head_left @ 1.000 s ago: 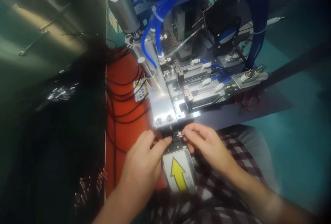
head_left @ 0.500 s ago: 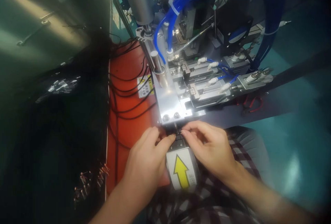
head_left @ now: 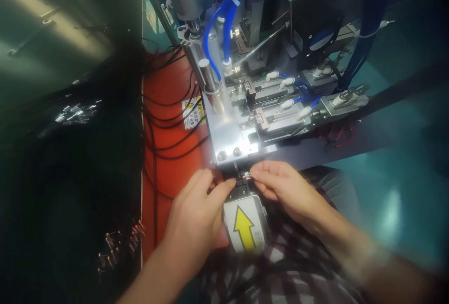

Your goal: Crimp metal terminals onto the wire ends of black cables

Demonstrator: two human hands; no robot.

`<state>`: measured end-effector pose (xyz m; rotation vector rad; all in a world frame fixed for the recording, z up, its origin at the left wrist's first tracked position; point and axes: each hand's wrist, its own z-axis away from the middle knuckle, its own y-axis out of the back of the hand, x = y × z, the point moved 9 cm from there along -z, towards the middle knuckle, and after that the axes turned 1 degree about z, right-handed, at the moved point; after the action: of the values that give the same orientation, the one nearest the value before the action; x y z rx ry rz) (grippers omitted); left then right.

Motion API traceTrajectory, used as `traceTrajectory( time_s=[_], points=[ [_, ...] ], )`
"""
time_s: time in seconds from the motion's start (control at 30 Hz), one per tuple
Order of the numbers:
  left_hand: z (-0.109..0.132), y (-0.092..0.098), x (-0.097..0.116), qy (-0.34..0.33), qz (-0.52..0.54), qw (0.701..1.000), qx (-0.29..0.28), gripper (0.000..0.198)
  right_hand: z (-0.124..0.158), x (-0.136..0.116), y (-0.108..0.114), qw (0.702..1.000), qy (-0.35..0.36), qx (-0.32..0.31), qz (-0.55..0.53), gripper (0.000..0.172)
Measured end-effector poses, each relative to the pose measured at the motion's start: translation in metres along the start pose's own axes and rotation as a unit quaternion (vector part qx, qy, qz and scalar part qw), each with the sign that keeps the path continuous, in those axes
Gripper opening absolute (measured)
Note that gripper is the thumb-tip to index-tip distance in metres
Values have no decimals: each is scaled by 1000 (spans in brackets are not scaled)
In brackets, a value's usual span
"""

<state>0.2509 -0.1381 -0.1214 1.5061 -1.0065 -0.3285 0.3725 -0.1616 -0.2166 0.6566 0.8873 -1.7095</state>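
Observation:
My left hand rests at the front of a metal machine, fingers pinched at a small black fixture just under the machine's plate. My right hand comes in from the right, thumb and forefinger pinched on a tiny metal-tipped part at the same fixture. Just below the fingertips sits a white block with a yellow arrow pointing toward the machine. What the left fingers hold is hidden.
Black cables run over an orange surface to the left, beside a yellow warning label. Blue air hoses loop above the machine. A dark heap of wires with metal ends lies left. Red-handled pliers lie right.
The view shifted slightly. My right hand drew back a little to the right, its pinch now holding the small part at the fixture; my left hand stayed in place.

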Motion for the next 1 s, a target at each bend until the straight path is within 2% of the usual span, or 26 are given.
traceTrajectory(
  time_s=[0.07,0.1,0.23,0.47,0.77,1.0],
  points=[
    [0,-1,-1,2,-6,1000,-6,32,-1,1,1,1000,-9,-17,-9,33],
    [1,-1,-1,2,-9,1000,-9,32,0,1,5,1000,1,-5,-4,32],
    [1,-2,-2,-1,-17,1000,-16,32,7,-6,21,992,81,89,39,28],
    [0,-1,-2,-2,-10,1000,-7,31,11,-10,8,988,104,102,59,20],
    [1,-2,-6,26,5,1000,-9,25,18,-11,13,965,181,162,95,16],
    [1,-2,-4,22,-1,999,-30,21,17,-3,14,972,148,144,109,21]
  ],
)
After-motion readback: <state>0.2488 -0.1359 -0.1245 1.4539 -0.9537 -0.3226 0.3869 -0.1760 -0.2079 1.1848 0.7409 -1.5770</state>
